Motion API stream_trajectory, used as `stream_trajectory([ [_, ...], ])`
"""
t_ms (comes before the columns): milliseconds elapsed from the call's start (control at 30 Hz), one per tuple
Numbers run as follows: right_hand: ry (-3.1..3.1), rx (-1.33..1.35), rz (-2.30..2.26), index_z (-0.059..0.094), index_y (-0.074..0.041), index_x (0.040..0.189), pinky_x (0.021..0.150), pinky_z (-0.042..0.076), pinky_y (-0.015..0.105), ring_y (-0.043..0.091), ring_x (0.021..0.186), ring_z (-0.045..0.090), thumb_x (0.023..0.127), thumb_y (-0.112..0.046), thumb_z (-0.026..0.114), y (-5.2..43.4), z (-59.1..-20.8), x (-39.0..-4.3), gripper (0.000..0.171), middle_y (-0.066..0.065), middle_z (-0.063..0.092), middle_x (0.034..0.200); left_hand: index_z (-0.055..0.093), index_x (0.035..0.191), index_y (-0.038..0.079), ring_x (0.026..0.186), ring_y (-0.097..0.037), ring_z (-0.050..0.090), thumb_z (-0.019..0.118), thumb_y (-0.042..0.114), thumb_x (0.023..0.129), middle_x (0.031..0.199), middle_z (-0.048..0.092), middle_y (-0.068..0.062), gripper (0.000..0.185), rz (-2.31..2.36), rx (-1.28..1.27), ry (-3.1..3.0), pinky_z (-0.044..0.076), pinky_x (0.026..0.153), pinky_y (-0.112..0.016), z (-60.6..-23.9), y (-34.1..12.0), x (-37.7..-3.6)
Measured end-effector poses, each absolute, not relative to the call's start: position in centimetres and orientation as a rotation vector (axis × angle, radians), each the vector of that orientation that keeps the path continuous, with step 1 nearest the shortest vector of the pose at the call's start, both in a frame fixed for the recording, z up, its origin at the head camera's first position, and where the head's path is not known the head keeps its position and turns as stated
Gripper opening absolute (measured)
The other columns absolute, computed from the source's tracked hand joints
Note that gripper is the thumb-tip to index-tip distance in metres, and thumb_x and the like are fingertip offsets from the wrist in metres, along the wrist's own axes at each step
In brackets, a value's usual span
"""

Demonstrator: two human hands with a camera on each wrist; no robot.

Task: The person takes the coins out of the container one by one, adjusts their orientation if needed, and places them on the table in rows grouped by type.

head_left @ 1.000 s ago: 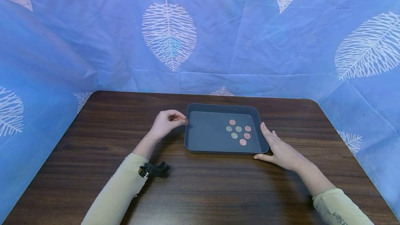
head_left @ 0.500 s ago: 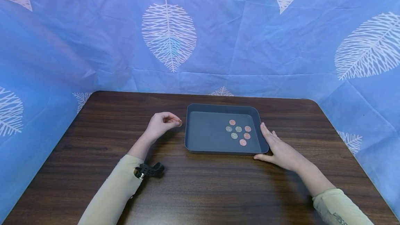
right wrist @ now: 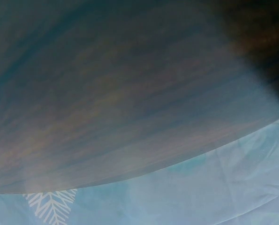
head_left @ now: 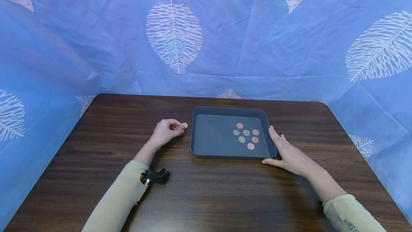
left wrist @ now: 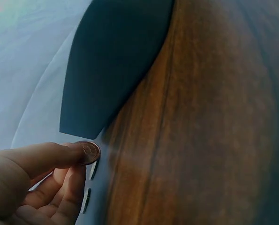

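Note:
My left hand (head_left: 167, 131) is just left of the dark grey tray (head_left: 206, 135), low over the table. In the left wrist view its thumb and fingers pinch a copper coin (left wrist: 90, 152). A silvery coin (head_left: 185, 125) shows right at the fingertips in the head view. Two thin silvery coins, seen nearly edge-on, appear beside the fingers in the left wrist view, the upper coin (left wrist: 93, 169) and the lower coin (left wrist: 86, 200). My right hand (head_left: 288, 155) rests along the tray's right side, fingers spread. Inside the tray lie several coins, copper ones (head_left: 250, 146) and silvery ones (head_left: 241, 139).
The dark wood table (head_left: 206, 192) has rounded far corners. Behind it hangs a blue cloth (head_left: 231, 38) with white leaf prints. A black wrist strap (head_left: 156, 176) sticks out from the left sleeve. The right wrist view shows mostly blurred tabletop (right wrist: 106, 117).
My left hand has drawn back left and slightly nearer from the tray's left rim. A silvery coin now shows at its fingertips. The right hand, tray and coins inside keep their places.

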State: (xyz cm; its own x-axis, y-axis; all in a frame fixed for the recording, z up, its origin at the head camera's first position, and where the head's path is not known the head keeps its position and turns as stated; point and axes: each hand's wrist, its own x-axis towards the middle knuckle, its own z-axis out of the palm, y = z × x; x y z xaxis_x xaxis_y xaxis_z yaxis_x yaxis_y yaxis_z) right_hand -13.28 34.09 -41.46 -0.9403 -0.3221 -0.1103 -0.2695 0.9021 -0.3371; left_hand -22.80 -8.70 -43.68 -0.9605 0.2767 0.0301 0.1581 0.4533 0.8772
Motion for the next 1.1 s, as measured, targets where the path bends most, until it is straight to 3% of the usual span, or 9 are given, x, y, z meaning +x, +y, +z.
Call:
stream_trajectory([
  [500,2.915,-0.463,-0.468,-0.002,-0.009,0.153,0.102,0.025,0.062,0.05,0.137,0.014,0.079,-0.066,0.062,34.22,-41.54,-13.23,0.114,0.017,0.003,0.158,0.072,0.085,0.007,0.07,-0.015,0.06,0.077,0.014,0.081,0.077,0.066,0.0,0.01,1.389,0.432,2.739,0.05,0.067,-0.033,-44.12,-8.4,-22.96],
  [767,2.911,-0.465,-0.472,-0.002,-0.008,0.153,0.102,0.026,0.063,0.052,0.136,0.015,0.079,-0.067,0.062,34.17,-41.66,-13.14,0.114,0.017,0.002,0.158,0.072,0.09,0.003,0.075,-0.018,0.062,0.074,0.005,0.081,0.081,0.067,-0.003,0.009,1.38,0.426,2.756,0.051,0.07,-0.035,-43.93,-8.34,-22.56],
  [1100,2.912,-0.478,-0.485,-0.002,-0.008,0.153,0.103,0.025,0.062,0.051,0.136,0.015,0.079,-0.065,0.063,34.07,-41.62,-13.23,0.114,0.016,0.001,0.158,0.072,0.09,0.005,0.075,-0.017,0.063,0.076,0.006,0.081,0.081,0.068,-0.002,0.01,1.389,0.422,2.742,0.052,0.071,-0.035,-44.08,-8.35,-22.63],
])
